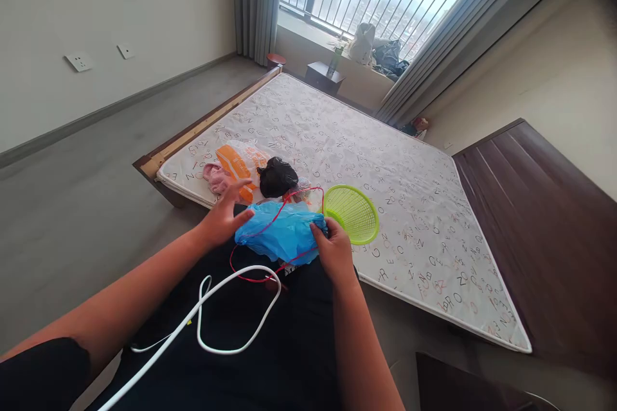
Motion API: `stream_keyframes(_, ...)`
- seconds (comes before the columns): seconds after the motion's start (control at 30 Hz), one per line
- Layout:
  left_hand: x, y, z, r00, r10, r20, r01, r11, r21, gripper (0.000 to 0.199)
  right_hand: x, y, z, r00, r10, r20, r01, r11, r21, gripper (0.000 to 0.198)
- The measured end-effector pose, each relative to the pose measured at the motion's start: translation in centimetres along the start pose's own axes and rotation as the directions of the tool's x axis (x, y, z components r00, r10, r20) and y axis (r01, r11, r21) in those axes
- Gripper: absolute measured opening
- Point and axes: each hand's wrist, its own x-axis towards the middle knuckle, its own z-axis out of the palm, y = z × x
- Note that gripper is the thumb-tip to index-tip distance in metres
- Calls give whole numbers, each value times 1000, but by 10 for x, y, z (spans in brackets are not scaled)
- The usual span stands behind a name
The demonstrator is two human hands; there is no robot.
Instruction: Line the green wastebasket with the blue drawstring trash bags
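Note:
A crumpled blue plastic bag (pixel 279 231) with a red drawstring (pixel 315 189) hangs in front of my body. My right hand (pixel 336 250) pinches its right end between thumb and fingers. At the bag's left end, my left hand (pixel 224 218) has its thumb and fingers spread apart; whether it touches the plastic I cannot tell. Just beyond the bag, on the mattress, lie a black plastic bag (pixel 277 176), an orange and white plastic bag (pixel 234 164) and a pink cloth (pixel 215 178). A green plastic basket (pixel 357 209) lies tipped beside my right hand.
The mattress (pixel 409 205) rests in a wooden bed frame with a dark headboard (pixel 540 231) at right. A white cable (pixel 231 352) loops across my front. A nightstand (pixel 324 79) stands at the bed's far side, below a railed window. More bags (pixel 362 45) sit on the sill.

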Motion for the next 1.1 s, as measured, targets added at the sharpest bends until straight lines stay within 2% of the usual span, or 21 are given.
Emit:
stream_keyframes(0.03, -3, 9, 7, 990, 93, 105, -99, 994, 47, 88, 0, -2, 2, 1000, -9, 7, 9, 1000, -7, 31)
stream_keyframes(0.1, -6, 22, 24, 950, 158, 270, -188, 978, 88, 98, -2, -7, 5, 1000, -22, 22, 22, 1000, -6, 28)
stream_keyframes(0.2, -2, 19, 43, 935, 40, 353, -84, 990, 110, 80, -5, -10, 6, 999, -13, 46, 12, 1000, 22, 27)
stream_keyframes(0.3, 6, 0, 48, 951, -114, 289, 90, 991, 97, 65, -5, -4, 5, 1000, 9, 11, -10, 999, 42, 27)
stream_keyframes(0.4, 11, -21, 42, 978, -187, 90, 182, 982, 55, 55, -2, 10, 2, 989, -77, -125, 76, 997, -13, 24)
stream_keyframes(0.5, 13, -35, 34, 984, -167, -55, 168, 986, 10, 40, 1, 23, -4, 967, -158, -200, 132, 982, -137, 21)
stream_keyframes(0.57, 13, -43, 30, 987, -114, -111, 106, 992, -74, 39, 1, 30, -7, 980, -94, -174, 75, 991, -113, 22)
stream_keyframes(0.63, 15, -48, 28, 982, -84, -170, 59, 988, -144, 53, 1, 35, -9, 988, 24, -156, -21, 1000, 23, 28)
stream_keyframes(0.7, 17, -52, 28, 973, -137, -187, 112, 984, -138, 63, 1, 39, -9, 977, 138, -165, -101, 972, 214, 33)
stream_keyframes(0.77, 20, -53, 29, 958, -269, -103, 259, 961, -98, 48, 1, 43, -9, 970, 194, -149, -133, 930, 344, 35)
stream_keyframes(0.8, 21, -52, 30, 942, -332, -46, 327, 940, -93, 40, 1, 44, -10, 973, 192, -128, -139, 929, 342, 35)
stream_keyframes(0.87, 23, -46, 34, 924, -380, 48, 383, 918, -106, 42, -1, 44, -12, 986, 132, -103, -110, 975, 191, 38)
stream_keyframes(0.93, 25, -34, 37, 943, -322, 87, 331, 936, -122, 46, -3, 38, -13, 993, 4, -118, -12, 997, -72, 55)
stream_keyframes(1.03, 25, -1, 42, 969, -172, 175, 193, 974, -114, 45, -5, 20, -2, 971, -215, -107, 154, 898, -412, 92)
stream_keyframes(1.1, 25, 26, 45, 961, -67, 268, 98, 990, -102, 38, 0, 7, 10, 959, -284, -12, 233, 809, -540, 99)
